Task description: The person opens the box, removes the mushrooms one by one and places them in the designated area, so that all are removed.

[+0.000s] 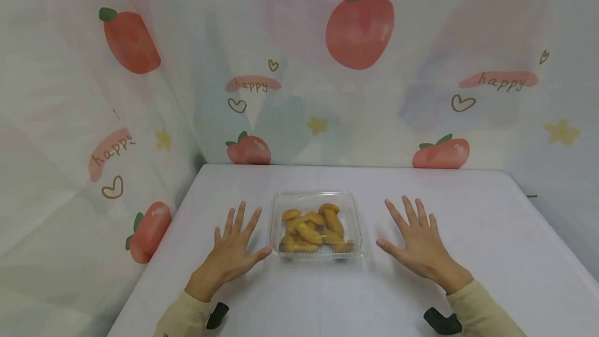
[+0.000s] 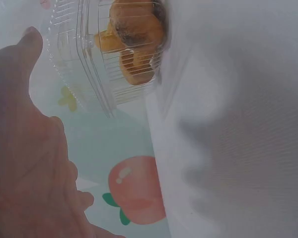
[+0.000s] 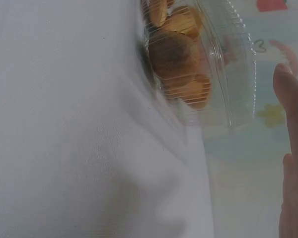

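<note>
A clear plastic clamshell box (image 1: 315,199) stands on the white table, its lid down. Inside lie several yellow-brown mushrooms (image 1: 310,233), also visible through the ribbed wall in both wrist views. To the left of the box, my left hand (image 1: 231,254) is spread with fingers straight, holding nothing; its thumb tip comes close to the box's side, and I cannot tell from the head view whether they touch. On the other side my right hand (image 1: 418,246) is likewise spread, fingers apart and holding nothing, with a gap between its thumb and the box.
The white tabletop (image 1: 318,300) runs back to a curtain (image 1: 299,118) printed with fruit, hearts and "happy". Another curtain side hangs along the left edge. Dark wrist-camera mounts (image 1: 442,321) sit beneath the sleeves.
</note>
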Demonstrator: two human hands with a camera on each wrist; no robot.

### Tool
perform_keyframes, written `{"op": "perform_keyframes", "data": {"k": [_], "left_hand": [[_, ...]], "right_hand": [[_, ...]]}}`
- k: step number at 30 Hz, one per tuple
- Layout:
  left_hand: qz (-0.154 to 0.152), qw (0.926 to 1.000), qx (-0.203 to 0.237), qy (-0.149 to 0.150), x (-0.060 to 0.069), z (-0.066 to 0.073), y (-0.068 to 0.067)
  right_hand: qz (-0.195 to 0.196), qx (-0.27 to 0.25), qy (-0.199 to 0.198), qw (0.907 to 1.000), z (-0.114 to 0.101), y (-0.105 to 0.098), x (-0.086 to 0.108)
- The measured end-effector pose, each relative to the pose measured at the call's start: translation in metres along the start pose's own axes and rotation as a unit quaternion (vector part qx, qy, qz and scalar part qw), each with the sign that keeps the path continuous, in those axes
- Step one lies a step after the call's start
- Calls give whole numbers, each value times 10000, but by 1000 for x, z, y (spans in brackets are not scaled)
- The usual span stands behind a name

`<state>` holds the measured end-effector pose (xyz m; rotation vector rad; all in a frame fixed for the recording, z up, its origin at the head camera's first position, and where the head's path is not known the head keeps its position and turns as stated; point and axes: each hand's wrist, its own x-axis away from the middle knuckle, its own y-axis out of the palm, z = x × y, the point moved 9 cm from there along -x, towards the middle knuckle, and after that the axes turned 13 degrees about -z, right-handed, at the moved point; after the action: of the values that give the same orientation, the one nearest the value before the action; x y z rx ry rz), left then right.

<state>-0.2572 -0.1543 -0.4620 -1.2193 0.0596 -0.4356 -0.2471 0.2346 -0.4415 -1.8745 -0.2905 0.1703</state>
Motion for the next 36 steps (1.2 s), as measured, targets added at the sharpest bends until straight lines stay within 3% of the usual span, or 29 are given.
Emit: {"op": "perform_keyframes", "data": {"k": [8,20,26,30,36], "left_hand": [[-146,9997,50,193,-1,-1,7],[-132,9959,412,794,-5,7,16],[-218,9926,730,940,-7,8,23],[-365,9906,995,870,-9,6,30],[-490,9778,1772,1006,-11,8,38]], "right_hand": [[-80,-163,-211,9996,-8,7,0],[-369,-784,-485,9951,-23,28,-3],[-408,-1069,-681,9911,-29,36,-4],[-485,-1396,-849,9854,-33,42,-6],[-615,-1828,-917,9769,-35,53,-8]]}}
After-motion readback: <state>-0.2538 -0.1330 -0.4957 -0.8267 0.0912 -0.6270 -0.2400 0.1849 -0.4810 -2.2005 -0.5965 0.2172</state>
